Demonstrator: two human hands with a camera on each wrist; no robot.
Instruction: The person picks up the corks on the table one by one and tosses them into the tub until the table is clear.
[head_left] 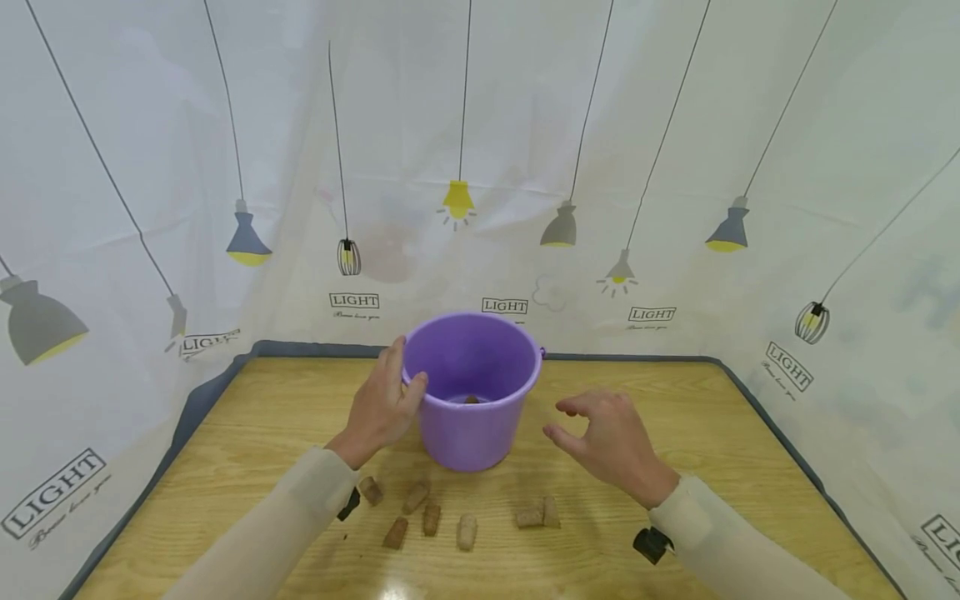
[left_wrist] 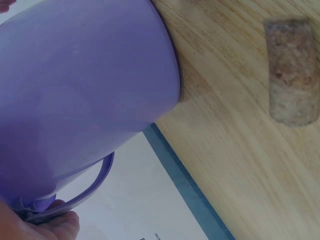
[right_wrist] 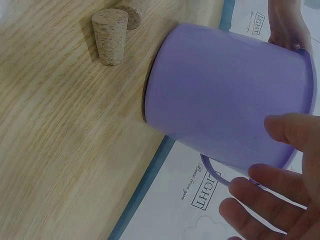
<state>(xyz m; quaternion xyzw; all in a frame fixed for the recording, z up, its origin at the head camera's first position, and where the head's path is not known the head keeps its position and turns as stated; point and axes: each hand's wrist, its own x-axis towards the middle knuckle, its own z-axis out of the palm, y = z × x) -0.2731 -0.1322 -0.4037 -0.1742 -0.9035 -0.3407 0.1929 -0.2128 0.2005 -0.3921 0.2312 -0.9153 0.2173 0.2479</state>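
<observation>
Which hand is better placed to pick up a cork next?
Probably the right hand: it is empty, with two corks near it, while the left hand grips the purple bucket by its rim.

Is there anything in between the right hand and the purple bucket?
Nope, just a bare stretch of wooden table between the right hand and the purple bucket; the head view shows it.

The purple bucket [head_left: 472, 435] has a wood-grained yellow desk [head_left: 288, 408] beneath, speckled brown corks [head_left: 467, 532] in front, lamp-printed white cloth [head_left: 405, 117] behind.
</observation>
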